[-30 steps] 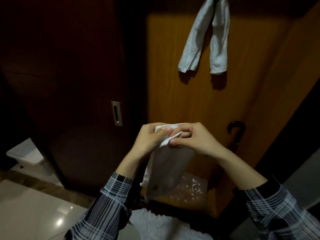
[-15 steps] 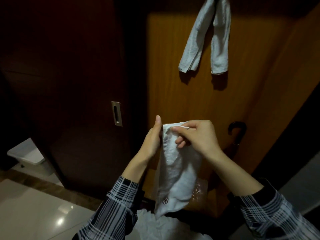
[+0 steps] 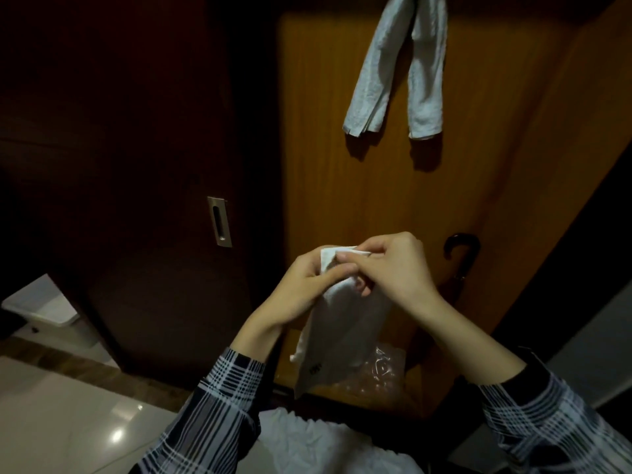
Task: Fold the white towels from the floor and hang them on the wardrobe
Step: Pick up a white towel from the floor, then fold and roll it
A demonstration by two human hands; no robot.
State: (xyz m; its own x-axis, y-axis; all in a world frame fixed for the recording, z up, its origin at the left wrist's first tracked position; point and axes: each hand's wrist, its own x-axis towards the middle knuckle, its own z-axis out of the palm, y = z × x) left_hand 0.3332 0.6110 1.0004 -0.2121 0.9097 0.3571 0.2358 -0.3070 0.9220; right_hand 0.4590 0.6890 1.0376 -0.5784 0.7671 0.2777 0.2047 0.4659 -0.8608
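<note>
A small white towel [image 3: 345,333] hangs folded lengthwise from both my hands in front of the open wardrobe. My left hand [image 3: 304,289] grips its top edge from the left, thumb over the cloth. My right hand [image 3: 393,268] pinches the top corner from the right, fingers curled. A dark mark shows near the towel's lower end. Above, two folded white towels [image 3: 396,66] hang side by side against the orange wooden wardrobe panel [image 3: 328,165]. More white cloth [image 3: 307,443] lies low at the bottom of the view.
A dark sliding door with a metal recessed handle [image 3: 219,222] stands at the left. A black umbrella handle [image 3: 460,248] leans at the right inside the wardrobe. Clear plastic wrap [image 3: 379,371] lies on the wardrobe floor. Glossy floor tiles [image 3: 68,419] and a white bin [image 3: 44,309] are at lower left.
Half a second ago my left hand was flat against the towel's edge; now both hands have closed together on its top, and the towel hangs narrower.
</note>
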